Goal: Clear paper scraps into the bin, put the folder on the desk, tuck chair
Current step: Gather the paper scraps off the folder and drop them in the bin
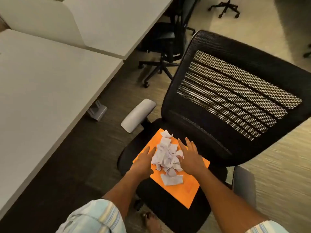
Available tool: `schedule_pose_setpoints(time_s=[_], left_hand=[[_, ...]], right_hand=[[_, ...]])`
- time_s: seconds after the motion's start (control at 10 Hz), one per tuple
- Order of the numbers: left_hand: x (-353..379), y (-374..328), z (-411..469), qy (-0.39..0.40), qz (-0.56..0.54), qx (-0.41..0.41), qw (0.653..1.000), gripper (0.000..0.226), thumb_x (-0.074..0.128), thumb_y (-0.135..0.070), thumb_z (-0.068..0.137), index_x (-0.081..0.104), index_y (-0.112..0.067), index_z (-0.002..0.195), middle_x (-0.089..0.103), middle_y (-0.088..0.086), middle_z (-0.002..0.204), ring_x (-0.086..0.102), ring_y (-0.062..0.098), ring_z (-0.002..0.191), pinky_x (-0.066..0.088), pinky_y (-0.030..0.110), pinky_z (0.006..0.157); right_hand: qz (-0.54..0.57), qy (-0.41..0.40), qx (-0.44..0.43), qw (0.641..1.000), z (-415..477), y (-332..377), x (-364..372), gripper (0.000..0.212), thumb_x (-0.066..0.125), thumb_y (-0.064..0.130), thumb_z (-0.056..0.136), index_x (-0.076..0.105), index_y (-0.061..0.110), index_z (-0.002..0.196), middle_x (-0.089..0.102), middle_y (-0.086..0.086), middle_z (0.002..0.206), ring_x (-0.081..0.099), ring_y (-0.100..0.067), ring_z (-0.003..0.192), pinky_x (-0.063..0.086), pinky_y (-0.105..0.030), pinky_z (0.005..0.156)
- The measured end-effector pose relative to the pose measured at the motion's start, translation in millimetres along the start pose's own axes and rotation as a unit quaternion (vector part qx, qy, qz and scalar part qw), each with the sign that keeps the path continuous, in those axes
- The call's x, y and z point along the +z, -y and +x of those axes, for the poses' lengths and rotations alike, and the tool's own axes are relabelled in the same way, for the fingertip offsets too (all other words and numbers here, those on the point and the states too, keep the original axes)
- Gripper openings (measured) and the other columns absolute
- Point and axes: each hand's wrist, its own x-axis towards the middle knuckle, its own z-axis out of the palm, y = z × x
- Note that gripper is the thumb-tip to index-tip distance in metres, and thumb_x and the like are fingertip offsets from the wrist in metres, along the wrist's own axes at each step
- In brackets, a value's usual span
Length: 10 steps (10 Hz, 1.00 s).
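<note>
One black mesh-backed office chair [218,91] stands in the middle of the view, turned away from the counter [42,84], which runs along the left side. One orange folder [186,187] lies flat on the chair's seat, and one loose heap of white paper scraps [166,157] sits on top of the folder; the scraps are too many and too crumpled to count, though one flatter piece lies apart at the near edge of the heap and a couple trail off toward the chair back. The bin cannot be seen in this view.

Two bare hands reach down to the heap. The left hand [144,161] rests on the folder just left of the scraps, fingers spread and flat, its fingertips touching the edge of the pile. The right hand [189,157] lies just right of the pile, also spread wide with fingers extended, its thumb side pressed against the paper. Neither hand is gripping anything; the heap sits between them.

One grey armrest [138,116] of the chair shows to the left of the seat. A second black chair [166,41] is tucked under the far counter, and the wheeled base of a third [224,6] shows at the top. Striped sleeves [94,217] and one bare foot [150,221] show at the bottom edge.
</note>
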Motion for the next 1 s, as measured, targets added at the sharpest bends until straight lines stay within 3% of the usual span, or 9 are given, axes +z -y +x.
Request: schedule_pose_setpoints(time_s=[0.2, 0.4, 0.5, 0.6, 0.7, 0.8, 0.9, 1.0], left_hand=[[43.3, -6.1, 56.9, 0.060, 0.038, 0.004, 0.997, 0.115, 0.079, -0.012, 0.069, -0.003, -0.039, 0.145, -0.005, 0.001, 0.159, 0.022, 0.033, 0.140, 0.047, 0.046, 0.098], [84.2, 0.4, 86.5, 0.051, 0.104, 0.046, 0.992, 0.111, 0.069, -0.001, 0.074, -0.005, -0.047, 0.142, -0.005, 0.006, 0.159, 0.023, 0.038, 0.138, 0.048, 0.044, 0.094], [90.6, -0.4, 90.1, 0.048, 0.096, 0.052, 0.993, 0.091, 0.057, -0.002, 0.085, 0.002, -0.045, 0.143, 0.000, 0.011, 0.158, 0.027, 0.035, 0.137, 0.045, 0.041, 0.099], [99.2, 0.9, 98.1, 0.034, 0.076, 0.047, 0.995, 0.082, 0.057, -0.007, 0.088, 0.009, -0.040, 0.145, 0.004, 0.013, 0.157, 0.028, 0.033, 0.137, 0.041, 0.039, 0.103], [99.5, 1.2, 105.5, 0.033, 0.064, 0.057, 0.996, 0.079, 0.062, -0.015, 0.086, 0.015, -0.037, 0.145, 0.013, 0.016, 0.154, 0.033, 0.034, 0.133, 0.040, 0.038, 0.104], [101.7, 2.7, 108.6, 0.038, -0.019, 0.042, 0.998, 0.068, 0.061, -0.022, 0.086, 0.024, -0.033, 0.143, 0.025, 0.015, 0.147, 0.040, 0.034, 0.125, 0.044, 0.041, 0.102], [94.7, 0.3, 105.7, 0.037, -0.159, -0.005, 0.987, 0.050, 0.053, -0.035, 0.088, 0.036, -0.020, 0.133, 0.045, 0.017, 0.135, 0.055, 0.031, 0.105, 0.053, 0.049, 0.089], [87.5, -5.0, 100.3, 0.029, -0.274, -0.064, 0.959, 0.043, 0.050, -0.030, 0.087, 0.041, -0.019, 0.128, 0.052, 0.006, 0.123, 0.059, 0.033, 0.107, 0.056, 0.040, 0.075]], right_hand=[[-0.004, 0.088, 0.033, 0.996, 39.4, -42.2, 40.9, 0.078, 0.051, 0.030, 0.096, -0.006, 0.044, 0.147, -0.019, 0.004, 0.159, -0.012, -0.031, 0.146, 0.029, -0.059, 0.110], [-0.024, 0.175, 0.005, 0.984, 63.3, -62.3, 67.9, 0.098, 0.067, 0.051, 0.080, -0.005, 0.048, 0.146, -0.025, 0.008, 0.157, -0.018, -0.034, 0.144, 0.030, -0.059, 0.110], [-0.024, 0.174, 0.014, 0.984, 67.6, -62.6, 80.3, 0.099, 0.070, 0.043, 0.081, -0.005, 0.049, 0.146, -0.024, 0.007, 0.157, -0.016, -0.036, 0.145, 0.031, -0.055, 0.111], [0.005, 0.147, 0.015, 0.989, 71.5, -60.7, 93.9, 0.090, 0.067, 0.033, 0.087, 0.001, 0.048, 0.147, -0.017, 0.003, 0.159, -0.011, -0.035, 0.146, 0.019, -0.050, 0.117], [0.030, 0.126, 0.021, 0.991, 72.4, -58.8, 104.0, 0.076, 0.059, 0.031, 0.092, 0.010, 0.046, 0.148, -0.011, 0.001, 0.161, -0.007, -0.032, 0.147, 0.017, -0.046, 0.117], [0.034, 0.120, 0.031, 0.992, 69.7, -56.1, 107.8, 0.062, 0.048, 0.023, 0.098, 0.017, 0.042, 0.148, -0.003, 0.000, 0.161, -0.001, -0.029, 0.147, 0.020, -0.042, 0.116], [0.030, 0.085, 0.034, 0.995, 64.7, -51.0, 102.5, 0.055, 0.045, 0.017, 0.100, 0.025, 0.033, 0.148, 0.006, -0.001, 0.161, 0.008, -0.026, 0.147, 0.022, -0.036, 0.115], [0.025, 0.045, 0.032, 0.998, 60.9, -53.1, 108.8, 0.054, 0.046, 0.010, 0.098, 0.030, 0.026, 0.147, 0.014, -0.005, 0.160, 0.015, -0.024, 0.145, 0.021, -0.032, 0.115]])
